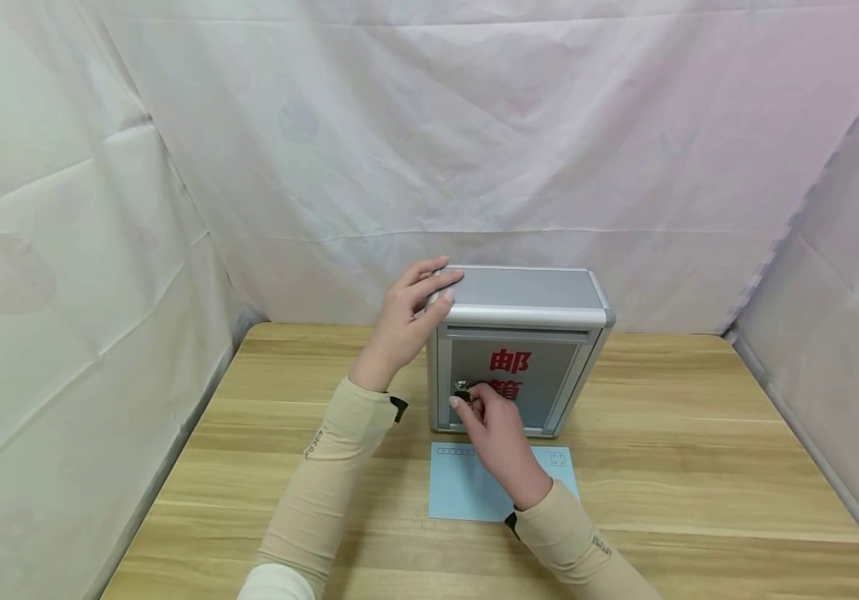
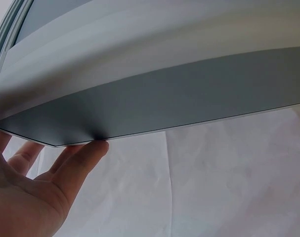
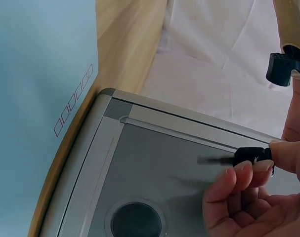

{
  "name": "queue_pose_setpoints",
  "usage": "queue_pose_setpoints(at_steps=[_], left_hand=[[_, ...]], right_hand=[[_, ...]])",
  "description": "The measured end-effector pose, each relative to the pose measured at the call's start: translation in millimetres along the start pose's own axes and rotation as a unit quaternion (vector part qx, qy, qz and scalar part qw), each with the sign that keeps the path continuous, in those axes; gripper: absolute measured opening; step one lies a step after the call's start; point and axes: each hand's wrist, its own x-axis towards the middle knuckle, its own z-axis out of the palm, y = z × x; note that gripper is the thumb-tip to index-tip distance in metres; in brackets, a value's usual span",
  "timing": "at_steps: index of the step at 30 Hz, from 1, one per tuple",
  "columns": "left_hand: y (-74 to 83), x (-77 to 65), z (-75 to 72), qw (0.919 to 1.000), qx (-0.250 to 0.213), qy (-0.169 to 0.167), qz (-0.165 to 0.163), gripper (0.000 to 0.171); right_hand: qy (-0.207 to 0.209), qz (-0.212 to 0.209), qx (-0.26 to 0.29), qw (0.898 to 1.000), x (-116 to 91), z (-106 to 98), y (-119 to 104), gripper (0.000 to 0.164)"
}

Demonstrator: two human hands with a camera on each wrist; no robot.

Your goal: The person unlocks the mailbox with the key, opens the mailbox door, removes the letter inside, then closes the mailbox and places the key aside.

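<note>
A grey metal mailbox (image 1: 522,287) with red characters stands upright on the wooden table. My left hand (image 1: 408,321) rests on its top left corner, fingers stretched over the top panel. In the left wrist view, its fingertips (image 2: 98,146) touch the box's edge. Low on the front door, my right hand (image 1: 501,429) pinches a small key (image 3: 248,156) by its black head, between thumb and curled fingers. The key's blade points at the door and looks blurred in the right wrist view. Right at the fingertips is the metal lock (image 1: 462,386).
A light blue envelope (image 1: 450,490) lies flat before the mailbox, partly under my right forearm. The door has a round window (image 3: 136,220), and a slot (image 1: 519,335) runs across the upper front. Pale cloth (image 1: 429,133) hangs behind and on both sides of the wooden table (image 1: 699,433).
</note>
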Motion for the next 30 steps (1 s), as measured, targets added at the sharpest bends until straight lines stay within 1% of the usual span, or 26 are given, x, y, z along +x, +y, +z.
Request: queue_pose_setpoints(at_steps=[5,15,22,25,27,30], left_hand=[[-0.1,0.2,0.3,1.0000,0.001,-0.001,-0.001,0.034],[-0.7,0.2,0.1,1.0000,0.004,0.001,-0.001,0.033],[-1.4,0.4,-0.1,0.9999,-0.014,0.001,-0.003,0.036],[-3.0,0.5,0.1,0.9999,-0.013,0.000,-0.008,0.038],[-2.3,0.5,0.1,0.9999,-0.007,0.000,-0.007,0.036],[-1.0,0.1,0.1,1.0000,0.000,0.000,-0.005,0.034]], right_hand=[[0.008,0.002,-0.012,1.000,-0.1,1.0,0.5,0.033],[0.003,0.012,-0.012,1.000,0.6,1.2,-0.5,0.037],[-0.002,0.019,-0.011,1.000,0.7,-0.4,-2.9,0.036],[-0.004,0.018,-0.020,1.000,0.0,-1.2,-4.6,0.036],[-0.003,0.013,-0.030,0.999,-0.9,-1.7,-5.8,0.035],[0.011,-0.008,-0.060,0.998,-2.7,-2.3,-7.6,0.034]])
